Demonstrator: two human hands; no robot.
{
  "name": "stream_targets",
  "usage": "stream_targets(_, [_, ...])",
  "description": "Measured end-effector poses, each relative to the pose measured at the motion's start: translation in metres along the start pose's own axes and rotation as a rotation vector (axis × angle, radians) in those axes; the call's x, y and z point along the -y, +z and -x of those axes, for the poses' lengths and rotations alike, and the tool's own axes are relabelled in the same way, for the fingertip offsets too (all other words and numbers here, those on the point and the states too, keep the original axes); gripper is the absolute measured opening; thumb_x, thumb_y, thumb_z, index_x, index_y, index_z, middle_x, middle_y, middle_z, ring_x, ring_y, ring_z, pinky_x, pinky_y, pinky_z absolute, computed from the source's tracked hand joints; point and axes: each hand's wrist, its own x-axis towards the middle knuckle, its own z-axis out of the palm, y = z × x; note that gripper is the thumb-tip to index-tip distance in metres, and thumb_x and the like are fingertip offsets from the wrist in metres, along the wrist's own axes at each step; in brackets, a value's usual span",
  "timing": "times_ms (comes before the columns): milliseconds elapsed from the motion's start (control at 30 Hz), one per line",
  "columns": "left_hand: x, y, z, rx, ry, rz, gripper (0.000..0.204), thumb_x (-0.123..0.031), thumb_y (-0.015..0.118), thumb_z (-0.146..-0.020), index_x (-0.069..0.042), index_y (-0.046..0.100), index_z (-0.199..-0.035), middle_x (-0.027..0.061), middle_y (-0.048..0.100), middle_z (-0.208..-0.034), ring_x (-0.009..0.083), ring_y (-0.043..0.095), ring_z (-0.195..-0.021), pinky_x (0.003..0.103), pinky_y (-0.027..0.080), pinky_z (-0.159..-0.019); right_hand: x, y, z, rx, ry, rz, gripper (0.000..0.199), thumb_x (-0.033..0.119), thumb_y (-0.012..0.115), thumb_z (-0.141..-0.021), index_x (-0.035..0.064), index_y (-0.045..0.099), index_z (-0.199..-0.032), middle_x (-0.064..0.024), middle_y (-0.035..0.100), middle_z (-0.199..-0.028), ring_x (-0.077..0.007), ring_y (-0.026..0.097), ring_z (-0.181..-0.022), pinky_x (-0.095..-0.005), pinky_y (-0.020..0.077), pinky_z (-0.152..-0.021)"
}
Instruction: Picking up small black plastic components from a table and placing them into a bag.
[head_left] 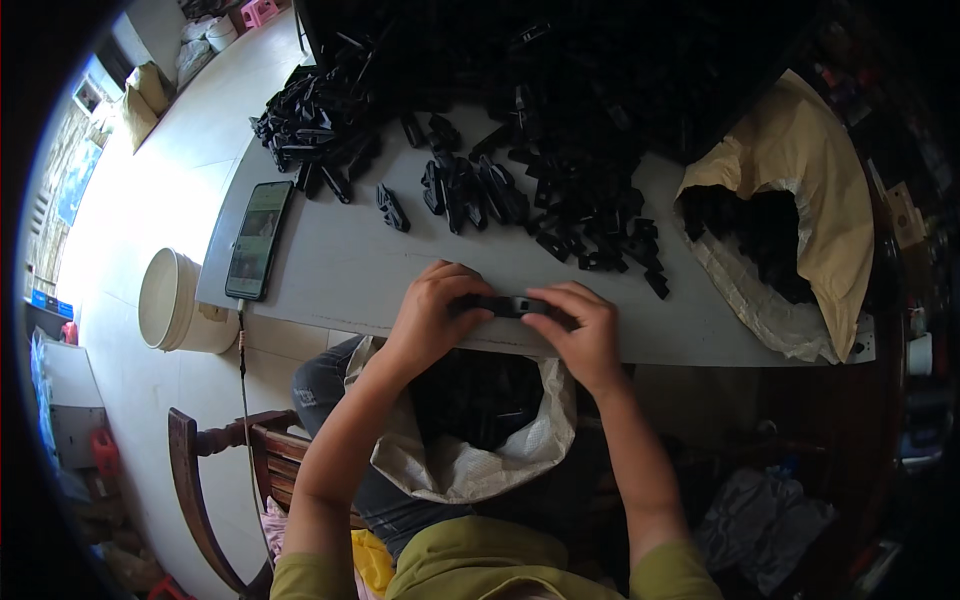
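Over the front edge of the grey table (350,265), a small black plastic part (512,306) is held level between my two hands. My left hand (437,312) pinches its left end, and my right hand (580,325) grips the right end with thumb and fingers. Just below them, an open white woven sack (470,480) at my lap contains more black pieces. Beyond my hands lie loose black plastic parts (460,195), with one piece (391,208) set apart on the left. My fingers cover much of the held part, so its exact kind is unclear.
A big dark heap of black parts (310,110) covers the table's far side. On the right stands an open tan sack (830,190) with black contents. A phone (260,240) lies at the left, its cable hanging past a white bucket (172,300). A wooden chair (185,470) is lower left.
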Motion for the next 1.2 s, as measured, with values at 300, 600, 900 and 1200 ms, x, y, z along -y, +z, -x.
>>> stream_targets(300, [0.009,-0.002,-0.002,0.102,-0.069,0.183,0.028,-0.001,0.076,-0.065,-0.002,0.07,-0.093,0.0108,0.066,-0.093,0.0268,0.062,-0.09,0.034,0.051,-0.079,0.004,-0.009,-0.01,0.229,-0.171,0.316,0.023,0.008,0.077,-0.07,-0.0015,0.067,-0.089,-0.0098,0.06,-0.086,-0.0256,0.06,-0.08,-0.0344,0.0498,-0.071])
stream_targets(600, [0.028,-0.043,-0.007,-0.238,-0.001,-0.304,0.026,0.005,0.059,-0.078,-0.006,0.066,-0.101,0.0107,0.06,-0.09,0.0294,0.059,-0.085,0.038,0.048,-0.074,0.0,0.0,-0.031,-0.002,-0.14,0.533,0.027,0.008,0.073,-0.076,0.0004,0.065,-0.101,-0.0092,0.058,-0.101,-0.0247,0.061,-0.083,-0.0324,0.0508,-0.071])
stream_targets(900, [0.03,-0.057,-0.026,0.075,0.087,-0.396,0.024,-0.008,0.062,-0.082,-0.005,0.062,-0.106,0.0124,0.059,-0.102,0.0313,0.052,-0.103,0.038,0.045,-0.088,-0.001,0.004,-0.027,0.014,-0.114,0.342,0.027,0.001,0.062,-0.085,0.0015,0.06,-0.112,-0.0093,0.056,-0.1,-0.0183,0.061,-0.086,-0.0279,0.0529,-0.066])
stream_targets(1200, [0.01,-0.016,-0.003,-0.019,0.129,-0.159,0.027,-0.008,0.067,-0.079,-0.003,0.063,-0.106,0.0147,0.059,-0.102,0.0327,0.058,-0.095,0.038,0.048,-0.084,-0.005,-0.005,0.0,-0.09,-0.013,0.196,0.021,-0.005,0.059,-0.082,-0.0016,0.066,-0.102,-0.0086,0.055,-0.104,-0.0153,0.061,-0.085,-0.0245,0.0512,-0.071])
